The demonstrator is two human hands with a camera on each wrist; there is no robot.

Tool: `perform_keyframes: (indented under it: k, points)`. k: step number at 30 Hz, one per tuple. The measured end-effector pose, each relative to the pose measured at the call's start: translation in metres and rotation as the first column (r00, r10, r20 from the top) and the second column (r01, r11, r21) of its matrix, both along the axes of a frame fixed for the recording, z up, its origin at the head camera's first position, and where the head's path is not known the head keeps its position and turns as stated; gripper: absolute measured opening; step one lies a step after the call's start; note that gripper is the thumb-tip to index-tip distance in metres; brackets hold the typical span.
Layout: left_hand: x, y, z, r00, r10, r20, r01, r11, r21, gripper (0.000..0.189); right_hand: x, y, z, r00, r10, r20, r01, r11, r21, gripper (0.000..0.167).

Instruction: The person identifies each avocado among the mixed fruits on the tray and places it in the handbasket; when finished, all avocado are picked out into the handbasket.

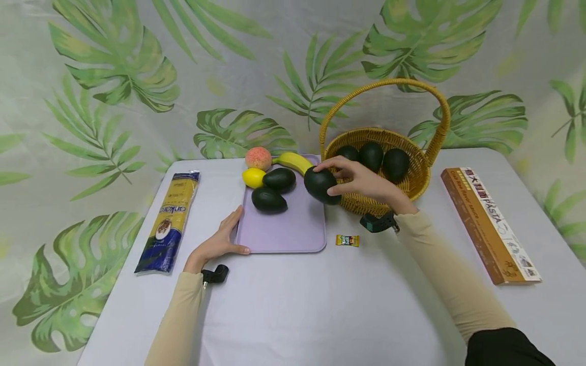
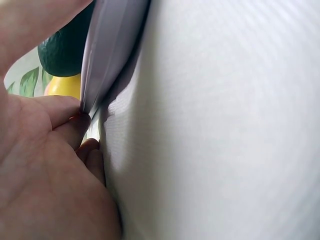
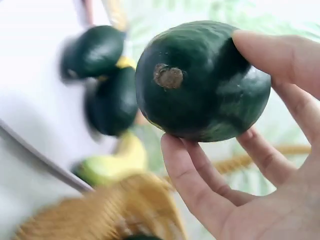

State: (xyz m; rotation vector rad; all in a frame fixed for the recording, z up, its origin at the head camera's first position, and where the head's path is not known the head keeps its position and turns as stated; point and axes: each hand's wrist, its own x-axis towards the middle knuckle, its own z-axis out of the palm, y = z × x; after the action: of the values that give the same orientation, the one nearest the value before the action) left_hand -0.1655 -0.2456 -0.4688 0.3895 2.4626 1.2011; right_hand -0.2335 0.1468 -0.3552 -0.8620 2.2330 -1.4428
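A dark green avocado [image 3: 200, 95] is in my right hand [image 1: 361, 180], pinched between thumb and fingers, its brown stem scar showing in the right wrist view. It hangs over the right edge of the lilac tray [image 1: 286, 234], beside the wicker basket [image 1: 418, 185]. Several more avocados [image 1: 396, 165] lie in that basket. On the tray are two avocados [image 1: 269, 200], a lemon [image 1: 253, 178], a banana [image 1: 294, 161] and a peach [image 1: 258, 158]. My left hand [image 1: 218, 239] rests at the tray's near left corner, fingers along the left rim and thumb at the front edge.
Left of the tray lies a blue and yellow pasta packet [image 1: 167, 223]. A long brown and white pasta box [image 1: 490, 223] lies at the right. Between tray and box, nearer the front, is a small wrapped candy [image 1: 347, 240]. The basket's tall handle [image 1: 389, 83] arches above it.
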Motion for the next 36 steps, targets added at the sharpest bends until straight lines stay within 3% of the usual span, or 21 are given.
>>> perform_keyframes:
  k: [3, 9, 15, 22, 25, 31, 36]
  points:
    - [0.001, 0.000, 0.001, 1.000, -0.002, -0.002, 0.002, 1.000, -0.001, 0.118, 0.000, 0.020, 0.009, 0.993, -0.115, 0.018, 0.115, 0.993, -0.022, 0.049]
    - [0.001, 0.000, 0.001, 1.000, 0.003, 0.000, -0.003, 1.000, 0.009, 0.116, -0.001, 0.050, 0.009, 0.952, -0.297, 0.066, 0.301, 0.952, -0.059, 0.053]
    - [0.003, 0.002, 0.004, 1.000, 0.010, 0.001, -0.010, 1.000, 0.013, 0.113, -0.003, 0.063, 0.000, 0.930, -0.358, 0.083, 0.362, 0.931, -0.052, 0.054]
    - [0.014, 0.013, 0.032, 1.000, 0.002, 0.014, -0.002, 0.999, 0.048, 0.107, -0.011, 0.065, -0.016, 0.930, -0.362, 0.071, 0.362, 0.932, 0.006, 0.053]
    - [0.013, 0.012, 0.028, 1.000, 0.004, 0.008, -0.004, 0.999, 0.051, 0.108, -0.015, 0.061, -0.022, 0.935, -0.349, 0.062, 0.348, 0.937, 0.033, 0.053]
    - [0.003, 0.002, 0.002, 1.000, -0.007, -0.014, 0.007, 1.000, 0.030, 0.115, -0.015, 0.050, -0.027, 0.940, -0.338, 0.049, 0.336, 0.940, 0.056, 0.052]
    - [0.000, 0.000, -0.002, 1.000, 0.001, 0.001, -0.001, 1.000, 0.029, 0.115, -0.014, 0.041, -0.027, 0.935, -0.352, -0.029, 0.353, 0.929, 0.106, 0.050]
